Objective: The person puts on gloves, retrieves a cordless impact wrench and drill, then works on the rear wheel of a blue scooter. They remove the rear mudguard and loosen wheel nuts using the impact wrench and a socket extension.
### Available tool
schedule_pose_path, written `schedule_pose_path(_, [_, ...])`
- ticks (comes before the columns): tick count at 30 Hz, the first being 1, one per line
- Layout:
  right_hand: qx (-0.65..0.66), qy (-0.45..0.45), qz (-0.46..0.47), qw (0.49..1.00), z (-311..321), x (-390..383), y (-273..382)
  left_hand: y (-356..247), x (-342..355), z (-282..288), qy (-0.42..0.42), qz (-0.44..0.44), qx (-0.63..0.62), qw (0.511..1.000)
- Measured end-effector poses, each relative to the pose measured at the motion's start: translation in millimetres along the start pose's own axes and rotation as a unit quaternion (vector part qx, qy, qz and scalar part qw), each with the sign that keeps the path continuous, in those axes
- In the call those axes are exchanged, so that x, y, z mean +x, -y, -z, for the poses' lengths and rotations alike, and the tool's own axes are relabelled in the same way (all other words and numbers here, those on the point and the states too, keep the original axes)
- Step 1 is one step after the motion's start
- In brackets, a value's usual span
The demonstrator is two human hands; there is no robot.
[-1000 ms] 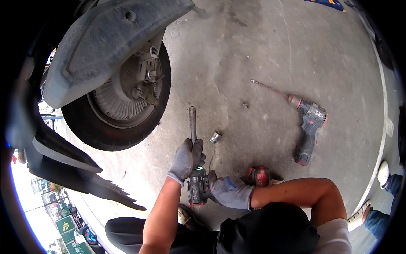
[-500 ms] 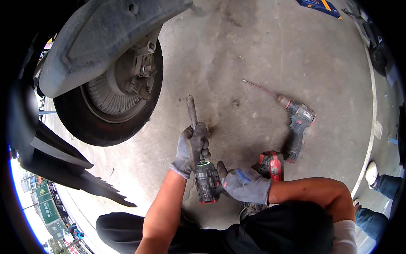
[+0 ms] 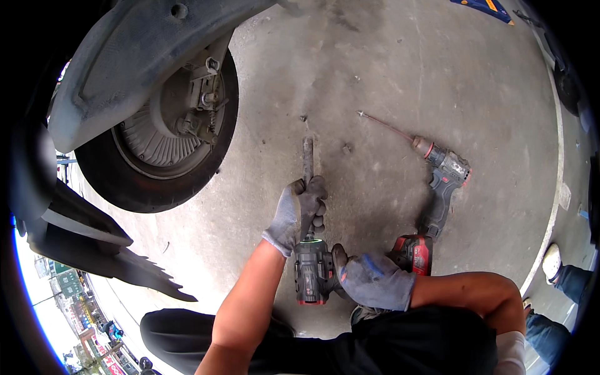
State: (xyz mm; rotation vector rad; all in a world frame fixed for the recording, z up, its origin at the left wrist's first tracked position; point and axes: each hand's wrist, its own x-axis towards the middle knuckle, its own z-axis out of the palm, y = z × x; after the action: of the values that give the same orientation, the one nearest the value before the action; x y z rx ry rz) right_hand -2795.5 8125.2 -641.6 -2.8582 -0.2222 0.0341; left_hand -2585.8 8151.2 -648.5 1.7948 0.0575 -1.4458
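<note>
My left hand (image 3: 301, 209), in a grey work glove with dark palm and fingers, is closed around a grey metal rod-like piece (image 3: 308, 153) in front of the cordless impact wrench. The rod's far end sticks out beyond my fist; the part inside the fist is hidden. Close behind the fist is the dark body of the impact wrench (image 3: 310, 273), with a lit green ring at its nose. My gloved right hand (image 3: 372, 278) is wrapped round the wrench's handle. The red and black battery (image 3: 415, 254) shows past that hand.
A second cordless drill (image 3: 445, 175) with a long thin bit lies on the concrete floor to the right. At the left stands a vehicle wheel (image 3: 165, 140) under a grey fender (image 3: 144, 56). A blue package (image 3: 484, 9) is at the far right. Another person's legs (image 3: 553, 312) show at the right edge.
Both hands have shifted slightly right with the wrench and rod. The rod now points more nearly straight ahead. The whole view has also shifted a little.
</note>
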Motion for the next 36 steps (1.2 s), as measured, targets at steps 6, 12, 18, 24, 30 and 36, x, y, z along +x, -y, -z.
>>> schedule_pose_path(6, [0.070,-0.046,-0.025,0.996,-2.3,-6.8,-3.8,-2.9,1.0,-13.7,-0.026,-0.019,0.037,0.999])
schedule_pose_path(12, [0.266,-0.021,0.075,0.961,-3.2,-13.3,-6.4,-43.0,35.4,38.0,-0.194,-0.168,0.006,0.966])
schedule_pose_path(18, [0.047,0.001,0.011,0.999,-2.9,-20.0,-13.2,-49.9,7.9,25.1,-0.134,-0.173,0.134,0.967])
schedule_pose_path(24, [0.310,-0.060,-0.201,0.927,8.8,-9.0,-22.9,43.4,79.2,26.9,-0.175,-0.211,0.326,0.905])
schedule_pose_path(30, [0.415,-0.009,-0.251,0.874,29.2,-7.8,-36.1,30.4,48.6,73.1,-0.302,-0.267,0.407,0.820])
schedule_pose_path(36, [0.747,0.015,-0.258,0.613,44.9,-0.5,-38.1,76.5,90.4,272.9,-0.544,-0.328,0.558,0.534])
